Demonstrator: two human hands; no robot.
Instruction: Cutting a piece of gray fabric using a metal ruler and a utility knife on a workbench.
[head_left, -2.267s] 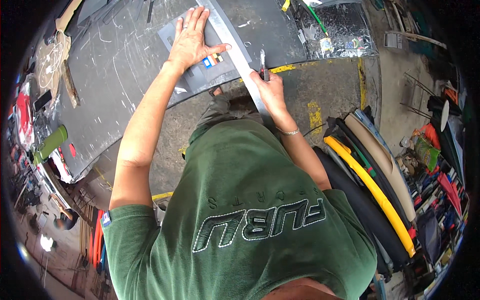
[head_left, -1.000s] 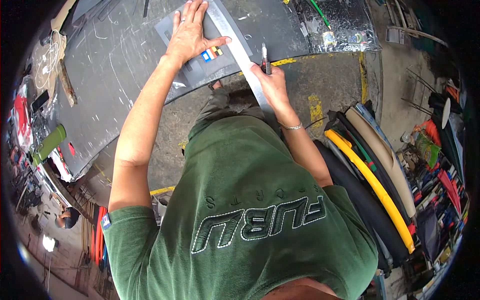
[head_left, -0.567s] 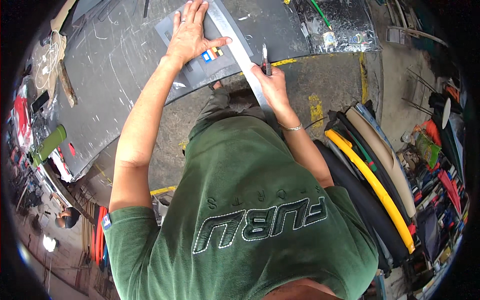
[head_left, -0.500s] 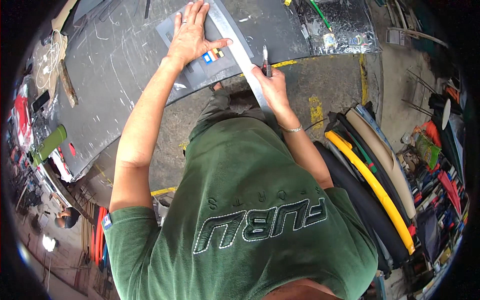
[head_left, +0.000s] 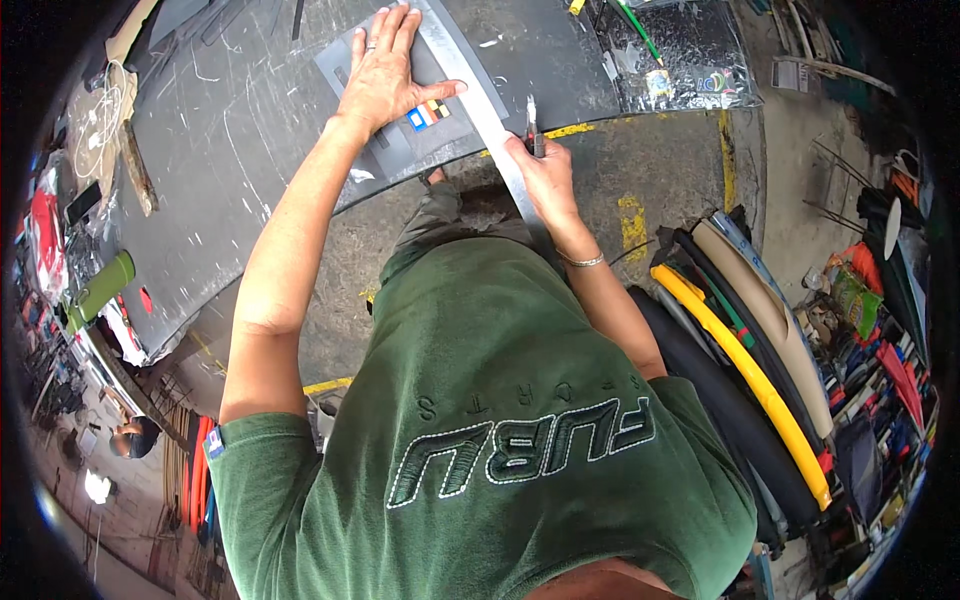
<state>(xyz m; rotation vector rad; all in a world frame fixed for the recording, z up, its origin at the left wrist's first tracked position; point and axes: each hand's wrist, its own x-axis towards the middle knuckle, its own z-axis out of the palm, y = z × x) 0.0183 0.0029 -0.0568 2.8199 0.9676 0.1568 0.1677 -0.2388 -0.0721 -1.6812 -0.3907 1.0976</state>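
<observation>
My left hand lies flat with fingers stretched out on a grey sheet, its thumb reaching to a long metal straightedge. The straightedge runs across the sheet and past the table's near edge toward my body. Beside my left thumb a small multicoloured label shows on the sheet. My right hand is closed around a utility knife, its blade end pointing away from me. That hand is right at the straightedge's near part, beyond the table edge; whether it also grips the straightedge, I cannot tell.
The dark, scratched table extends to the left. A green pencil lies on clear plastic at the far right. Rolls of material, one yellow, stand at my right. A green roll and a phone are at the left.
</observation>
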